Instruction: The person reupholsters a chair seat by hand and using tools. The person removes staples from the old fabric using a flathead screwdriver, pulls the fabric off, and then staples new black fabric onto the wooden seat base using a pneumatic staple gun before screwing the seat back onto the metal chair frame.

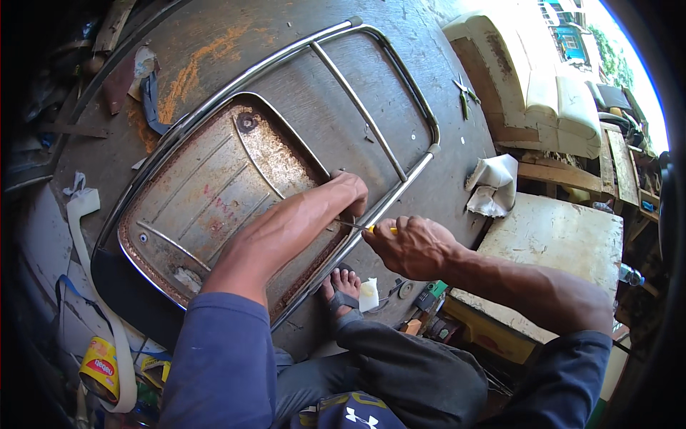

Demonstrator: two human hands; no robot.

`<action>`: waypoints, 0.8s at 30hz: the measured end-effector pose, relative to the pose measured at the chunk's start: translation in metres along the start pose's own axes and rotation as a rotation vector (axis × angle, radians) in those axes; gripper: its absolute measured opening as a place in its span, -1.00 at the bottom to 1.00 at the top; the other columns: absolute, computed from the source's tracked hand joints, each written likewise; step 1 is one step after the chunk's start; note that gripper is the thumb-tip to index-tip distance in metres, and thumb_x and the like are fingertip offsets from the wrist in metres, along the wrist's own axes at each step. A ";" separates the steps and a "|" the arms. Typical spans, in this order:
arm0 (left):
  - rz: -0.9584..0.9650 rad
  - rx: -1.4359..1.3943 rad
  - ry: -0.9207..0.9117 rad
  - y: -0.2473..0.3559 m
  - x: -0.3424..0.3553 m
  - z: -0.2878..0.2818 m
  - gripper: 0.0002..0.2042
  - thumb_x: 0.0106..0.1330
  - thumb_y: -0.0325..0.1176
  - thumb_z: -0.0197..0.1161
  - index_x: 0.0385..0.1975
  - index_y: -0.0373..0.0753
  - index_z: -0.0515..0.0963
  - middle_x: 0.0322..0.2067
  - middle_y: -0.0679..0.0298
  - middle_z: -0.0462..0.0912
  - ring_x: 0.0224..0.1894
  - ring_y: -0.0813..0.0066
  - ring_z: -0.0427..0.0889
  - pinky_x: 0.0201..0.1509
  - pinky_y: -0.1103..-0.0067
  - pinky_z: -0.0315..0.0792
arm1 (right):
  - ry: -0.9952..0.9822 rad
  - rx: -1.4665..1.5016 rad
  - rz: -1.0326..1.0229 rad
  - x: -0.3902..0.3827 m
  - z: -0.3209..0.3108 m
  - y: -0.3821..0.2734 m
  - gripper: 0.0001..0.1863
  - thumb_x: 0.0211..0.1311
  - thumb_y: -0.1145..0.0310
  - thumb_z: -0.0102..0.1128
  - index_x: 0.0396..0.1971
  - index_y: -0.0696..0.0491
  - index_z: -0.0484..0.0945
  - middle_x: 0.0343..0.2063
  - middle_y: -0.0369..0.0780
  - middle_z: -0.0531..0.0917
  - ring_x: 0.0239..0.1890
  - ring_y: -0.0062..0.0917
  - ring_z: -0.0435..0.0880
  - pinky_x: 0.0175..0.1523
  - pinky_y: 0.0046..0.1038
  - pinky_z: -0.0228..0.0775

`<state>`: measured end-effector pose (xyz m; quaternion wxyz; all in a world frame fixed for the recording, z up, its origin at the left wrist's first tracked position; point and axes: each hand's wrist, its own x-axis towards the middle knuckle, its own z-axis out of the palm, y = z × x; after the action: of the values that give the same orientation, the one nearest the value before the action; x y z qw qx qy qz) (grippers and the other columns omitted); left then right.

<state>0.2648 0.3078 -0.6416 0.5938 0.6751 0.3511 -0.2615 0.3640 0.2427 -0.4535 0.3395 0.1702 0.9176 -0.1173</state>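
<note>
A chair lies upside down before me, its bent chrome tube frame [349, 89] reaching away to the upper right. Its rusty metal seat underside [207, 179] faces up, with a dark padded edge at the lower left. My right hand [414, 247] is closed around the yellow handle of a screwdriver [386, 229]. The thin shaft points left, across the frame tube, to the near right corner of the seat. There my left hand [350, 194] bends down over the seat's rim beside the screwdriver tip. Its fingers are curled and mostly hidden, so what they pinch does not show.
Pliers [464, 96] lie at the right of the dark worn work surface [429, 50]. A pale worn sofa [529, 79] and a cream box-like bench [564, 229] stand to the right. At lower left is a yellow tin [100, 365]. My sandalled foot [343, 287] is near the frame.
</note>
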 end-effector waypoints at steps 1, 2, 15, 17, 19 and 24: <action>0.003 -0.001 0.008 0.002 0.001 -0.001 -0.42 0.52 0.10 0.08 0.37 -0.17 0.46 0.44 0.16 0.37 0.50 0.28 0.30 0.53 0.32 0.23 | 0.036 -0.061 -0.023 -0.003 0.003 0.001 -0.61 0.34 0.24 0.11 0.05 0.15 0.53 -0.41 -0.17 0.51 -0.54 -0.42 0.60 -0.53 -0.35 0.41; -0.007 -0.011 0.013 0.001 0.001 0.000 -0.42 0.52 0.10 0.08 0.37 -0.17 0.46 0.44 0.16 0.37 0.50 0.28 0.30 0.53 0.32 0.22 | 0.076 -0.115 -0.060 -0.003 0.006 0.002 -0.63 0.32 0.23 0.11 -0.02 0.18 0.55 -0.42 -0.17 0.51 -0.54 -0.42 0.60 -0.53 -0.35 0.41; -0.002 -0.110 0.017 -0.008 0.000 0.004 -0.42 0.53 0.08 0.07 0.37 -0.19 0.45 0.45 0.15 0.36 0.51 0.30 0.28 0.53 0.34 0.21 | -0.048 0.247 0.218 0.013 -0.013 -0.024 -0.61 0.29 0.23 0.17 -0.17 0.31 0.60 -0.36 0.01 0.63 -0.38 -0.20 0.78 -0.37 -0.24 0.63; 0.005 -0.120 0.015 -0.005 0.001 0.004 -0.42 0.53 0.08 0.07 0.37 -0.19 0.45 0.45 0.15 0.36 0.51 0.30 0.28 0.54 0.34 0.21 | -0.110 0.412 0.388 0.021 -0.034 -0.012 -0.68 0.25 0.27 0.19 -0.21 0.23 0.65 -0.34 0.03 0.69 -0.33 -0.17 0.80 -0.33 -0.20 0.65; 0.004 -0.134 0.016 -0.008 0.001 0.003 -0.42 0.53 0.08 0.07 0.38 -0.20 0.45 0.45 0.15 0.35 0.51 0.30 0.28 0.54 0.35 0.21 | -0.082 0.610 0.579 0.025 -0.026 -0.007 -0.75 0.22 0.32 0.17 -0.22 0.09 0.74 -0.26 0.04 0.77 -0.29 -0.22 0.82 -0.26 -0.19 0.67; 0.014 -0.217 0.075 -0.004 -0.001 0.003 -0.42 0.54 0.07 0.06 0.38 -0.20 0.45 0.45 0.14 0.35 0.51 0.31 0.27 0.54 0.35 0.21 | -0.242 1.504 1.088 0.019 -0.031 0.004 -0.53 0.36 0.18 0.22 0.18 0.09 0.64 -0.40 -0.19 0.71 -0.54 -0.60 0.56 -0.42 -0.44 0.47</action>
<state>0.2609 0.3044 -0.6438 0.6516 0.6186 0.3945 -0.1925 0.3340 0.2610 -0.4441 0.2416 0.7376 0.3533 -0.5222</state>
